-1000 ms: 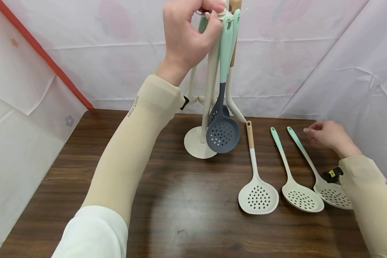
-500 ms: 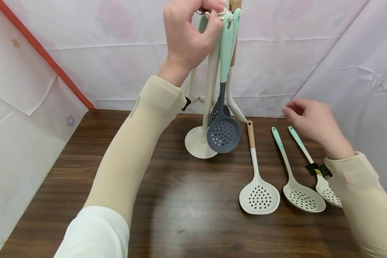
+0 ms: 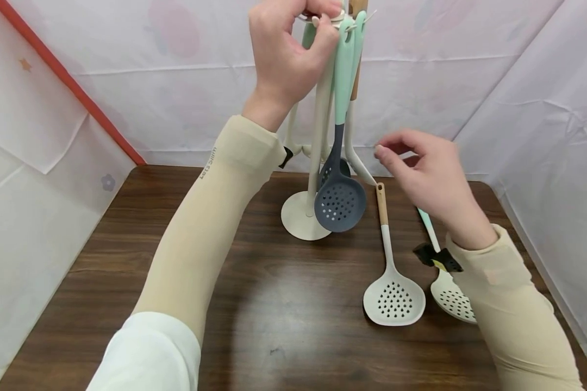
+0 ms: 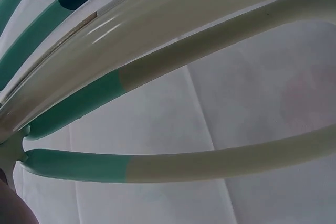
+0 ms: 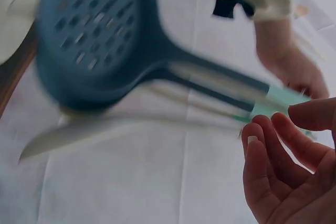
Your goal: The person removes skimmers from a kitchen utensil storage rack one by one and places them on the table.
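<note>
The left hand (image 3: 286, 51) is raised at the top of the cream utensil stand (image 3: 318, 136), its fingers curled round the hanging ring there, right beside the mint handle tops of the utensils that hang from it. Nearest the camera hangs a dark grey skimmer (image 3: 339, 203) with a mint handle, its perforated bowl just above the stand's round base on the brown tabletop (image 3: 274, 304). The right hand (image 3: 428, 176) hovers in the air to the right of the stand, holding nothing, fingers loosely bent with thumb and forefinger pointing toward the hanging handles; the right wrist view is blurred, but it seems to show the fingertips (image 5: 260, 142) just short of a mint handle, apart from it. Below that hand a white slotted turner (image 3: 391, 271) with a wooden handle lies flat on the tabletop, handle toward the stand. Just to its right lies a cream skimmer (image 3: 450, 296) with a mint handle, partly hidden by the right sleeve.
</note>
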